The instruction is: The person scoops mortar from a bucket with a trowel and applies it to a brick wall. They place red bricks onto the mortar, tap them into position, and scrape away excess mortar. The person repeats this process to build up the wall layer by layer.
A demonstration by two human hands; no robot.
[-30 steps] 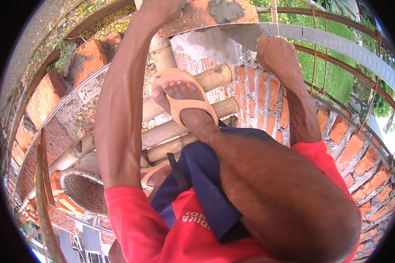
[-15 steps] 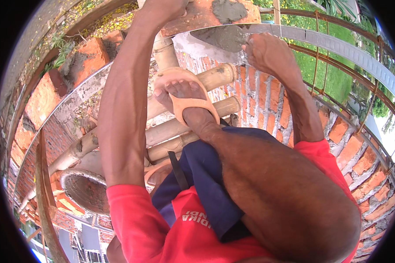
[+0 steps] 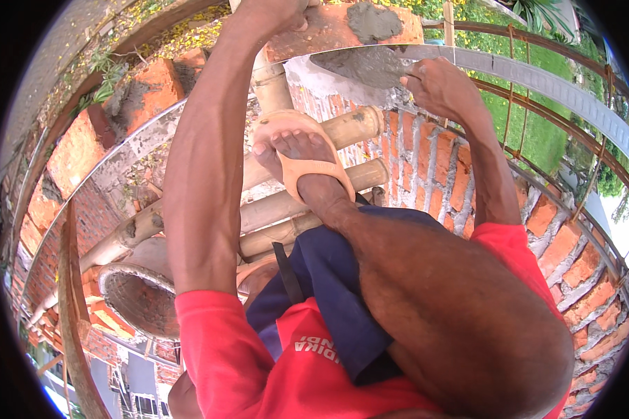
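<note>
The brick (image 3: 321, 33) lies at the upper edge of the view. One mortar patch (image 3: 374, 23) is applied; the remaining visible face is bare. Mortar on the trowel (image 3: 362, 65) is not yet deposited. The right hand (image 3: 442, 85) grasps the trowel. The left hand (image 3: 286, 12), partly cut off, is at the brick; its grip cannot be determined. Compared with one second earlier, more of the trowel's mortar-covered blade shows; the patch appears unchanged.

White lettering (image 3: 317, 347) on the red shirt (image 3: 220, 349).
</note>
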